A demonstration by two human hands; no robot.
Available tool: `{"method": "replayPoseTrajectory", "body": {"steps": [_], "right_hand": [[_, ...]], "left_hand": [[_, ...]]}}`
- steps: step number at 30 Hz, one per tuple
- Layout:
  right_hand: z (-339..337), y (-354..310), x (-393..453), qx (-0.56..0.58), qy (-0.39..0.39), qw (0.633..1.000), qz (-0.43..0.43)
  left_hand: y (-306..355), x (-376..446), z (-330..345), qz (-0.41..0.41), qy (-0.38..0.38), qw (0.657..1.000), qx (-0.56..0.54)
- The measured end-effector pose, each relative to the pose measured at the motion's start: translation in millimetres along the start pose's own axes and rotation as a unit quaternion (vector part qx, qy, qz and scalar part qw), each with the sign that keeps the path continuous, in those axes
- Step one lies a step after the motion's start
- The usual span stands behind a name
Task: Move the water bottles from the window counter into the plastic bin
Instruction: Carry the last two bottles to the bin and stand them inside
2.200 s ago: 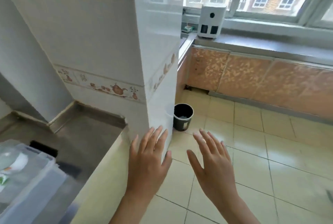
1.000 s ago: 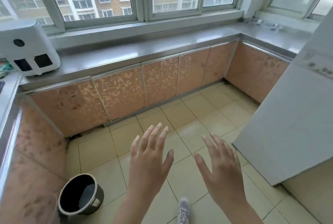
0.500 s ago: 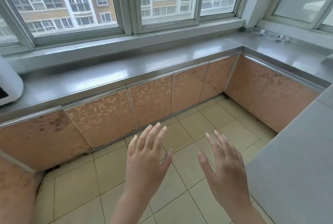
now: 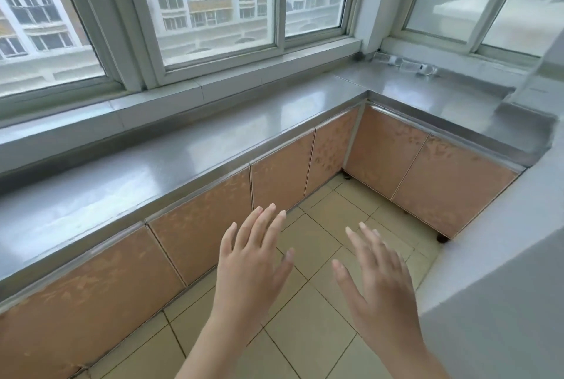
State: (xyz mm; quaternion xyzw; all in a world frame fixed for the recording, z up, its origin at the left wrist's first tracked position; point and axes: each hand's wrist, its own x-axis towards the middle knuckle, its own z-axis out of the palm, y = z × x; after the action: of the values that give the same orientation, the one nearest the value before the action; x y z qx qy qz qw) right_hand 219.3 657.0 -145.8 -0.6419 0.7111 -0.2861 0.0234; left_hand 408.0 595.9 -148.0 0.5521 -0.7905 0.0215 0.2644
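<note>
View has swung right since a moment ago — white appliance gone from sight. Left hand (image 4: 253,268) and right hand (image 4: 378,284) hover over the floor (image 4: 308,333), fingers spread, holding nothing. Water bottles (image 4: 406,64) lie on the far corner worktop (image 4: 442,94) — well apart from both.

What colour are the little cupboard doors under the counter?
The cupboard doors are peachy orange with a pale leafy pattern, seen in the head view.
</note>
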Motion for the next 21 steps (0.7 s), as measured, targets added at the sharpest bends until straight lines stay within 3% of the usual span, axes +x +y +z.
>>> {"method": "replayPoseTrajectory", "body": {"steps": [8,21], "right_hand": [[25,27,105,-0.005,0.028,0.997,0.066],[67,156,320,0.002,0.031,0.996,0.086]], "left_hand": [[-1,124,59,0.064,-0.009,0.997,-0.033],[42,349,193,0.096,-0.051,0.994,-0.028]]}}
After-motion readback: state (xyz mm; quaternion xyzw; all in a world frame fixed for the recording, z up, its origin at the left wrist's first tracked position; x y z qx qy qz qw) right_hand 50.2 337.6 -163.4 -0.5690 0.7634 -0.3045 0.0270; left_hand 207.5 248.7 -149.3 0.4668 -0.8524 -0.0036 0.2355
